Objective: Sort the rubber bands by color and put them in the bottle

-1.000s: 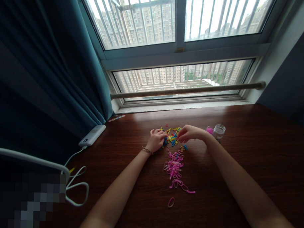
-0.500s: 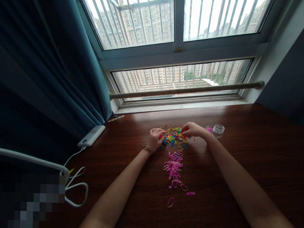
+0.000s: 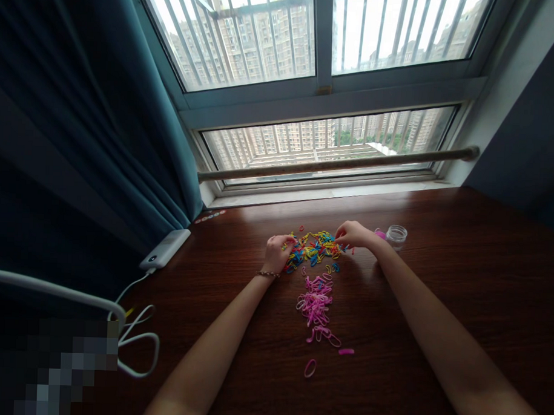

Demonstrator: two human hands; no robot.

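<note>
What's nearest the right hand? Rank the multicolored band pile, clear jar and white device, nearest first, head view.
1. Multicolored band pile: right at the right hand, on its left.
2. Clear jar: right of the hand.
3. White device: far left, by the curtain.

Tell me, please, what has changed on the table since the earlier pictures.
The left hand has moved slightly left and the right hand right, exposing more of the mixed-colour bands; whether either holds one is unclear. The jar and main pink pile stayed put.

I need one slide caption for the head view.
Left hand and right hand flank a multicoloured band pile; pink bands lie nearer.
</note>
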